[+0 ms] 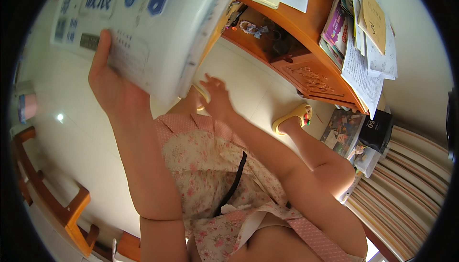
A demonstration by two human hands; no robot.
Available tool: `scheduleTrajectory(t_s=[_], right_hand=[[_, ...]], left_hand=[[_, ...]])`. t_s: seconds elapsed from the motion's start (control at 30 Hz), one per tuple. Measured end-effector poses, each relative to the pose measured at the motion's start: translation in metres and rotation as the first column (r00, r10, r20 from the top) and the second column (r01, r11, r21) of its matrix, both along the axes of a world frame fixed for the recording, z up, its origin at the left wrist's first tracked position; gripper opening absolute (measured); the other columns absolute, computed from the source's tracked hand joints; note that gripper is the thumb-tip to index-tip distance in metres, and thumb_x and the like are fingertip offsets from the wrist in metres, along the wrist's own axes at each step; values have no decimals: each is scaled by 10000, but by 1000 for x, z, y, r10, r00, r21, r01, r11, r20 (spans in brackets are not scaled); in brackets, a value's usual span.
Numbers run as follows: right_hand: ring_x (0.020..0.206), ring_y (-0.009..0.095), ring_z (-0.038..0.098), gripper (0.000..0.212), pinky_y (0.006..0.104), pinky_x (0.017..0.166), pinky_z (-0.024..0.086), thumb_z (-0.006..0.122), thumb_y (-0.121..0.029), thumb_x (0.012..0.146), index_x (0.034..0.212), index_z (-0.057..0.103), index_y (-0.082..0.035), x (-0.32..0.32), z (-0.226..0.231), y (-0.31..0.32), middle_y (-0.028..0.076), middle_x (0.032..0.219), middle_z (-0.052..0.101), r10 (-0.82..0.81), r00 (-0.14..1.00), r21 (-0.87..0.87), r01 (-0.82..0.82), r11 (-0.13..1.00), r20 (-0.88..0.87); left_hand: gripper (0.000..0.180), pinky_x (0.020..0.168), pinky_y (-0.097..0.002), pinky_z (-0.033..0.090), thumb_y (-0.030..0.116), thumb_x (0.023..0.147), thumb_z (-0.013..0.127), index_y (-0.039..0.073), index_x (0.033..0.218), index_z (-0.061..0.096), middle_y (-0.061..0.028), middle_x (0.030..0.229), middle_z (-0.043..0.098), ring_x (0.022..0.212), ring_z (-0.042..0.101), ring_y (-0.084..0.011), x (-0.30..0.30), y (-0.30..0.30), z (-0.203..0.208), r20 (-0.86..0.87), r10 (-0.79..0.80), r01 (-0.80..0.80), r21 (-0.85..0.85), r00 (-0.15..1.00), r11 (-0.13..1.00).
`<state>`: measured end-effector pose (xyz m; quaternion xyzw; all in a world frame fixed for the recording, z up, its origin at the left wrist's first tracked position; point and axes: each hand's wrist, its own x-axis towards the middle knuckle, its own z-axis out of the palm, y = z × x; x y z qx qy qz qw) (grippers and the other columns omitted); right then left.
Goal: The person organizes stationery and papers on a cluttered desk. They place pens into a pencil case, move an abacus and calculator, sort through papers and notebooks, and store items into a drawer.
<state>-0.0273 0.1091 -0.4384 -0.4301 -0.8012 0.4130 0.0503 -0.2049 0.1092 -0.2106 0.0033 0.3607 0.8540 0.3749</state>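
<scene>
My left hand (122,85) grips the lower edge of a thick, translucent white plastic document case (158,37) with blue printing on its face. The thumb lies along the printed side, while the other fingers are hidden behind it. The case is raised and tilted at the upper left, its top cut off by the picture's edge. My right hand (216,97) hangs just beyond the case's lower right corner, apart from it. Its fingers are loosely curled and spread, with nothing visible in them.
A carved wooden desk (313,78) stands at the upper right, bearing stacked books and papers (354,37). A beaded hair tie with a bow (256,30) sits in its open shelf. Below are a clear bin (342,128) and striped fabric (406,185). A wooden chair (62,204) is at the lower left.
</scene>
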Motion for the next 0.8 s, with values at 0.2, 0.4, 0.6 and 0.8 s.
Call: scheduleTrajectory(t_s=[0.2,0.4,0.6,0.8], right_hand=[[1285,257,332,427,486,1026,268,467,-262,882,1273,539,-106,94,12,135,68,1414,406,-232,559,568,-558,605,796],[1213,261,453,329,435,987,310,483,-243,892,1145,641,-104,115,47,171,80,1197,595,-188,127,222,-695,684,974],[835,181,670,188,296,555,481,550,-143,866,944,720,-161,90,75,131,6,942,691,104,124,-5,-618,786,987],[812,293,672,158,388,675,540,593,-175,812,814,712,-73,124,93,77,141,840,685,117,342,73,-494,866,933]], left_hand=[[351,935,-365,459,92,899,569,-48,1212,491,-110,1182,575,1067,573,-237,5,9,-5,10,36,-35,-54,999,998],[408,949,-382,441,112,857,558,-30,1230,473,-158,1169,582,1064,573,-271,15,9,-12,-52,-7,12,89,999,996],[433,950,-411,449,99,850,509,-37,1257,452,-193,1194,571,1082,569,-302,13,9,-13,-58,-63,73,191,996,979],[438,967,-424,436,94,851,499,-40,1265,448,-200,1205,563,1094,559,-316,10,1,-8,-36,30,-25,142,999,990]])
